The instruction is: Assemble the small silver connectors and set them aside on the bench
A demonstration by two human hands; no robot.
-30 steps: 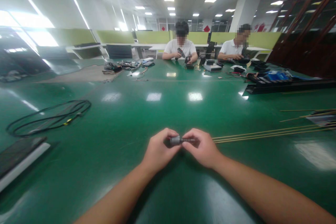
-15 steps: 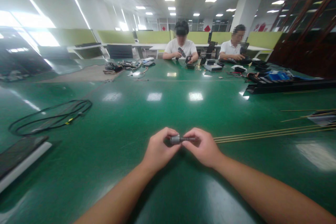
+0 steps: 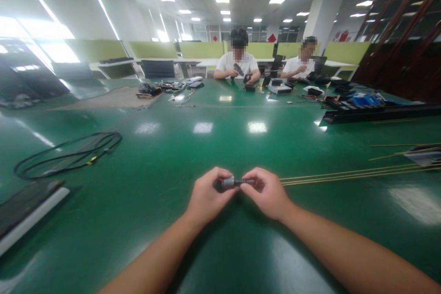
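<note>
My left hand point(image 3: 209, 193) is closed, its thumb and fingertips pinching a small grey cylinder point(image 3: 228, 182). From the cylinder's right end runs a thin dark ribbed shaft point(image 3: 241, 182), gripped between the thumb and fingers of my right hand point(image 3: 267, 193). The piece lies level between the two hands, just above the green table point(image 3: 172, 248). Fingers hide its left tip and its right end. Several thin brass-coloured rods point(image 3: 327, 177) stretch rightward from behind my right hand; whether they touch it I cannot tell.
A coiled black cable point(image 3: 69, 154) and a dark flat panel with a white edge point(image 3: 31, 206) lie at left. A long black tray point(image 3: 372, 112) is at right. Across the table, two people point(image 3: 237, 62) sit among electronic parts point(image 3: 279, 86).
My hands keep their grip; slightly more of the dark shaft shows between them. The person at far right has shifted left and raised a hand.
</note>
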